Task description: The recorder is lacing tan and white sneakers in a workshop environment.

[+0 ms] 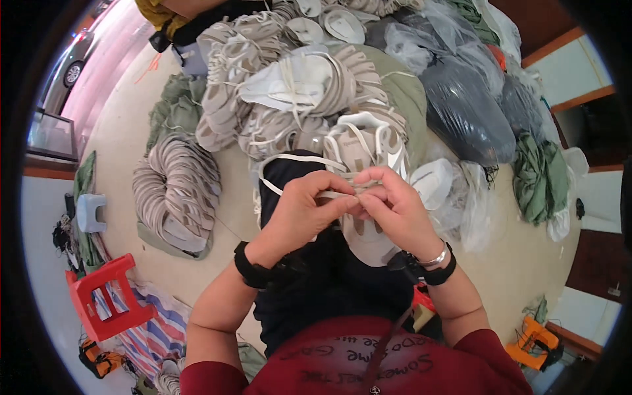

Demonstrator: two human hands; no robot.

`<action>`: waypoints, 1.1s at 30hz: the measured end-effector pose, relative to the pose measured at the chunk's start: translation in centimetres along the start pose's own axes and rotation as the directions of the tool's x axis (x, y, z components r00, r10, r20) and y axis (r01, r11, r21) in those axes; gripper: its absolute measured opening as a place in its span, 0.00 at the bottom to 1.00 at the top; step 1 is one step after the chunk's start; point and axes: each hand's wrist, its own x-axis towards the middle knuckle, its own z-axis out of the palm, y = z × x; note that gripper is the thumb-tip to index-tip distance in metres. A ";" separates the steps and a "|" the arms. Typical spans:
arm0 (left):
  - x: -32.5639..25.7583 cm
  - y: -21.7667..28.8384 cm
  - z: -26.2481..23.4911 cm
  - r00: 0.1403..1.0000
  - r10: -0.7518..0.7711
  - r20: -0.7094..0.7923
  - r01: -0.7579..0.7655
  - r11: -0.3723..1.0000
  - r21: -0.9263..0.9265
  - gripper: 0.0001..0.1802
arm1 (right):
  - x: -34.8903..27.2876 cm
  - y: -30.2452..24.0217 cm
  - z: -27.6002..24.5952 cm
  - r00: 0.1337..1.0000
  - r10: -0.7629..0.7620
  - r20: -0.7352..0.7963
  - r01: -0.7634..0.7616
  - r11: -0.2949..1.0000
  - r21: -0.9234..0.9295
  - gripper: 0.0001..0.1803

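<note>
A beige and white shoe upper (pixel 362 240) lies over my lap, its collar pointing away from me and its toe toward me. Pale shoelace (pixel 299 158) loops out to the left above my left hand. Over the middle of the upper, my left hand (pixel 299 204) pinches the lace with thumb and forefinger. My right hand (pixel 403 209) meets it there, its fingertips also closed on the lace. Both sets of fingertips touch, and they partly hide the lace and eyelets between them.
Stacked shoe uppers (pixel 289 82) are heaped just ahead; another curved bundle (pixel 174 191) sits on the floor at left. Dark plastic-wrapped sacks (pixel 467 108) lie at far right. A red stool (pixel 108 296) and a blue stool (pixel 91 212) stand at left, an orange stool (pixel 533 343) at lower right.
</note>
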 end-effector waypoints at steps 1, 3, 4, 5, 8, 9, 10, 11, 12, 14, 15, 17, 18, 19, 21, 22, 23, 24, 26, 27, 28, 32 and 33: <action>0.1 -0.2 -0.1 0.999 -0.043 0.025 0.043 0.999 -0.012 0.06 | 0.0 0.8 0.1 0.999 -0.027 -0.022 0.028 1.000 0.012 0.17; 0.3 -0.7 0.1 1.000 -0.007 -0.020 0.008 0.999 0.052 0.05 | 0.0 1.0 -0.4 0.998 -0.050 -0.044 0.051 0.999 0.018 0.19; 0.2 -1.0 0.3 0.997 0.035 -0.069 -0.026 0.991 0.128 0.05 | -0.2 0.8 -0.7 0.999 0.002 -0.041 -0.003 1.000 -0.003 0.21; 0.1 -1.0 0.5 0.997 0.027 -0.070 -0.019 0.993 0.120 0.05 | -0.4 0.5 -1.0 0.998 0.053 -0.038 -0.053 0.998 -0.025 0.22; 0.8 -0.9 0.8 0.965 0.119 -0.234 -0.037 0.944 0.329 0.06 | -0.5 0.6 -1.8 0.982 0.188 0.019 -0.188 0.964 0.187 0.28; 1.1 -1.2 0.9 0.965 0.111 -0.238 -0.029 0.945 0.326 0.06 | -0.6 0.6 -1.8 0.980 0.195 0.024 -0.196 0.962 0.189 0.28; 1.6 -1.4 0.9 0.950 0.196 -0.244 -0.085 0.912 0.401 0.06 | -0.6 0.5 -1.8 0.973 0.226 0.054 -0.232 0.954 0.189 0.31; 1.9 -1.6 0.8 0.929 0.279 -0.242 -0.137 0.869 0.475 0.06 | -0.5 0.6 -1.8 0.963 0.256 0.084 -0.267 0.945 0.188 0.34; 2.1 -1.9 0.7 0.914 0.341 -0.222 -0.159 0.802 0.576 0.07 | -0.5 0.6 -1.8 0.962 0.258 0.088 -0.270 0.944 0.190 0.34; 2.7 -2.7 0.5 0.904 0.374 -0.204 -0.165 0.749 0.641 0.07 | -0.3 0.9 -1.5 0.945 0.303 0.121 -0.322 0.927 0.193 0.35; 2.8 -2.9 0.4 0.893 0.412 -0.181 -0.175 0.690 0.703 0.07 | -0.2 0.7 -1.4 0.943 0.308 0.125 -0.327 0.924 0.196 0.35; 3.1 -2.7 0.3 0.906 0.394 -0.154 -0.162 0.659 0.734 0.08 | -0.2 0.2 -1.1 0.923 0.360 0.138 -0.385 0.846 0.368 0.34; 3.2 -2.5 0.2 0.916 0.380 -0.125 -0.155 0.625 0.765 0.08 | 0.0 0.4 -1.1 0.920 0.365 0.141 -0.391 0.843 0.369 0.34; 3.3 -2.3 0.1 0.918 0.375 -0.128 -0.150 0.628 0.764 0.08 | 0.1 0.6 -1.2 0.931 0.332 0.151 -0.364 0.818 0.445 0.32; 3.7 -2.0 -0.2 0.952 0.264 -0.157 -0.059 0.659 0.750 0.08 | 0.3 1.3 -1.6 0.939 0.303 0.160 -0.341 0.785 0.517 0.30; 3.7 -1.8 -0.3 0.960 0.223 -0.171 -0.037 0.703 0.711 0.08 | 0.5 1.8 -1.9 0.951 0.260 0.167 -0.306 0.719 0.624 0.28; 3.8 -1.8 -0.5 0.960 0.222 -0.172 -0.036 0.704 0.709 0.08 | 0.6 2.3 -2.0 0.962 0.215 0.168 -0.269 0.640 0.720 0.25; 3.8 -1.7 -0.7 0.965 0.194 -0.175 -0.033 0.755 0.655 0.07 | 0.7 2.7 -2.1 0.962 0.216 0.169 -0.270 0.640 0.719 0.25; 3.9 -1.8 -0.9 0.970 0.165 -0.177 -0.028 0.802 0.596 0.07 | 0.7 3.2 -2.2 0.970 0.186 0.156 -0.235 0.547 0.804 0.21; 4.0 -1.9 -1.0 0.975 0.147 -0.167 -0.027 0.823 0.567 0.07 | 0.7 3.2 -2.3 0.970 0.188 0.156 -0.235 0.547 0.803 0.21; 4.0 -2.0 -1.0 0.979 0.127 -0.158 -0.023 0.842 0.539 0.07 | 0.7 3.3 -2.2 0.971 0.189 0.149 -0.229 0.530 0.816 0.21; 4.2 -1.9 -0.9 0.983 0.108 -0.149 -0.023 0.875 0.483 0.07 | 0.6 3.2 -2.0 0.973 0.193 0.126 -0.212 0.533 0.819 0.19; 4.4 -1.9 -0.8 0.984 0.094 -0.148 -0.013 0.881 0.474 0.08 | 0.5 3.2 -2.1 0.973 0.194 0.126 -0.213 0.531 0.820 0.19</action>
